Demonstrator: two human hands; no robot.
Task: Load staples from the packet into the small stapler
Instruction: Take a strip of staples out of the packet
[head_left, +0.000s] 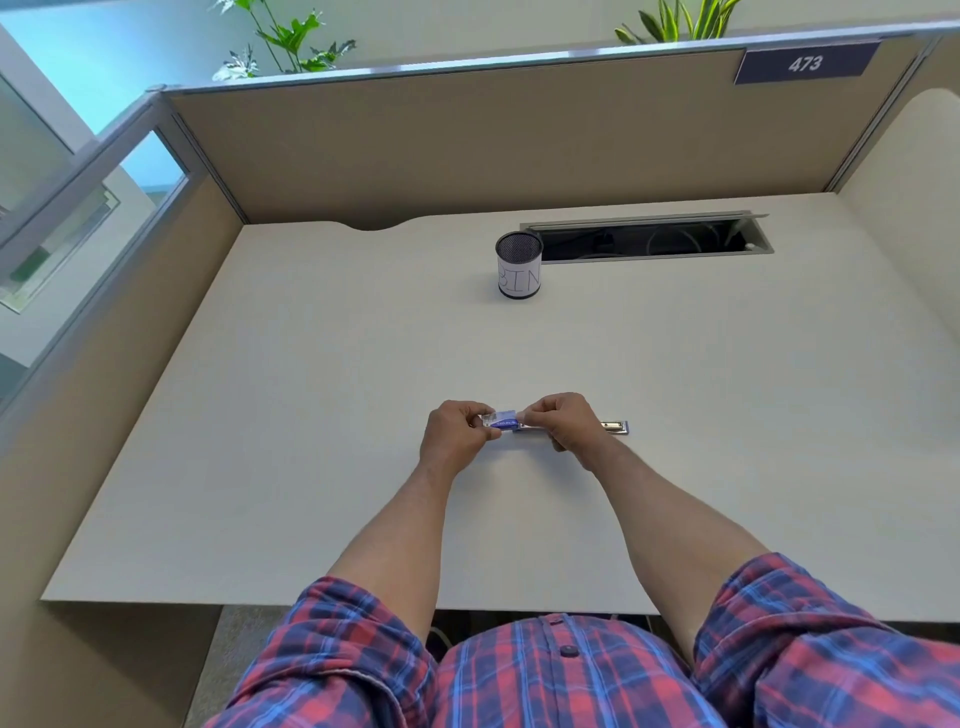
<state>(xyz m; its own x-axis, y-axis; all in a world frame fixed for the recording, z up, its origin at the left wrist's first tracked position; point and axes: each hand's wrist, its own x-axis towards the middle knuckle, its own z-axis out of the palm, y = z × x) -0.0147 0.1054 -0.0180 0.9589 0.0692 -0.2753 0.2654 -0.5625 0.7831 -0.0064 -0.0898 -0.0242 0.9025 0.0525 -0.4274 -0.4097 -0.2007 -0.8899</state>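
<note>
Left hand (453, 434) and right hand (566, 423) close together above middle of pale worktop (311, 415), both curled, pinching small blue-and-white staple packet (501, 419) between them at its two ends. Small stapler (614, 427) flat on worktop just behind right hand, mostly hidden, metal end sticking out to right. Black mesh cup (519, 265) labelled "BIN" far back, beside open cable slot (649, 240).
</note>
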